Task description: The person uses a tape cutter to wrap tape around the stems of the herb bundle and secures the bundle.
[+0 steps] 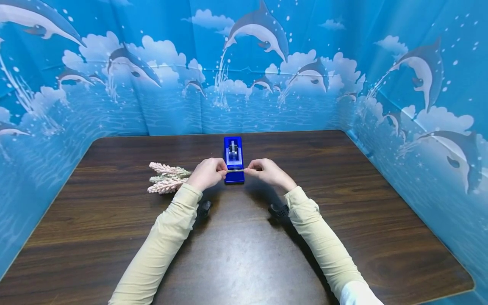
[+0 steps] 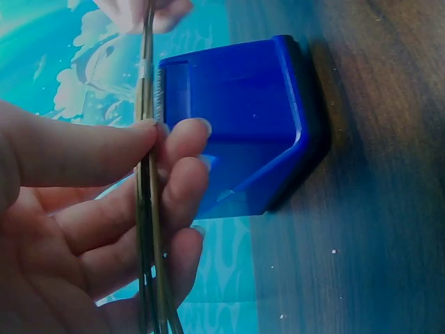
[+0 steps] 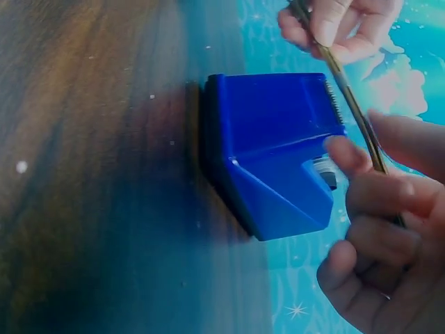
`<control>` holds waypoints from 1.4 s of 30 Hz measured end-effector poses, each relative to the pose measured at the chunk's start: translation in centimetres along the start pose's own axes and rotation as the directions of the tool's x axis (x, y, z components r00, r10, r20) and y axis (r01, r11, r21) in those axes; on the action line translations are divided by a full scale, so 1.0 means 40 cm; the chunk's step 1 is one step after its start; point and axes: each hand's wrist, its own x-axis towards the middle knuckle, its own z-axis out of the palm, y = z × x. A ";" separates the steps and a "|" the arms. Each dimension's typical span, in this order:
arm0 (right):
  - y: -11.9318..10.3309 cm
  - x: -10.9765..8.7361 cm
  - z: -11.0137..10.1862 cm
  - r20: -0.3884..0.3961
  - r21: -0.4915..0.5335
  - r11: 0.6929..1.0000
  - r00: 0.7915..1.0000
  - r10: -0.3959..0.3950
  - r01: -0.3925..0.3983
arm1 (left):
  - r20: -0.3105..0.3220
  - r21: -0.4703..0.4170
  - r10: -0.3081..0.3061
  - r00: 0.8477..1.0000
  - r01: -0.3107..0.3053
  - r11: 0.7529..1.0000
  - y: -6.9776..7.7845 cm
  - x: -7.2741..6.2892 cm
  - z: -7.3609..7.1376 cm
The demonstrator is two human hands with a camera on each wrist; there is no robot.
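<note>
A bunch of pale pink flower sprigs lies sideways above the table, heads to the left and thin stems to the right. My left hand pinches the bundled stems between thumb and fingers. Farther along, the fingertips of my right hand pinch the stem ends. A blue tape dispenser stands just behind and below the stems, its toothed cutting edge close beside them. Between the two hands, a pale shiny patch shows on the stems in the left wrist view.
The dark wooden table has rounded corners. A blue curtain printed with dolphins and clouds hangs around its back and sides. Dark wrist devices sit under both sleeves.
</note>
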 end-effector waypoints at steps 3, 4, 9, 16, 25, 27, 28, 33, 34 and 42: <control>-0.001 0.004 0.005 0.001 -0.034 0.999 1.000 0.018 -0.018 | -0.007 0.000 0.000 1.000 0.000 1.000 0.000 -0.001 0.000; -0.002 0.004 0.006 0.000 -0.042 0.999 1.000 0.025 -0.025 | -0.014 0.001 0.000 1.000 0.000 1.000 0.000 -0.001 0.000; -0.004 0.006 0.011 -0.017 -0.061 0.997 0.999 0.042 -0.043 | -0.022 -0.015 -0.003 1.000 0.002 1.000 0.001 -0.001 -0.002; 0.001 0.008 0.012 -0.055 -0.053 0.998 0.998 0.038 -0.041 | 0.095 -0.009 -0.073 0.993 0.074 0.997 0.000 -0.003 -0.002; 0.015 0.006 0.007 0.059 0.058 0.998 0.998 -0.005 0.001 | 0.191 -0.058 -0.072 0.979 0.084 0.995 -0.036 0.004 0.004; 0.015 0.005 0.004 0.082 0.080 0.997 0.997 0.001 -0.007 | 0.194 -0.071 -0.067 0.979 0.082 0.994 -0.038 0.005 0.004; 0.015 0.003 0.002 0.093 0.090 0.996 0.996 0.007 -0.015 | 0.197 -0.074 -0.067 0.978 0.083 0.994 -0.039 0.005 0.004; 0.012 -0.002 -0.010 0.178 0.160 0.986 0.984 0.023 -0.052 | 0.229 -0.058 -0.066 0.971 0.081 0.995 -0.036 0.004 0.000; 0.012 -0.003 -0.012 0.205 0.169 0.984 0.979 0.018 -0.053 | 0.241 -0.050 -0.066 0.968 0.080 0.996 -0.036 0.003 -0.001; 0.012 -0.013 -0.029 0.398 0.174 0.982 0.917 -0.003 -0.072 | 0.411 -0.068 -0.004 0.912 0.034 0.997 -0.027 -0.004 -0.012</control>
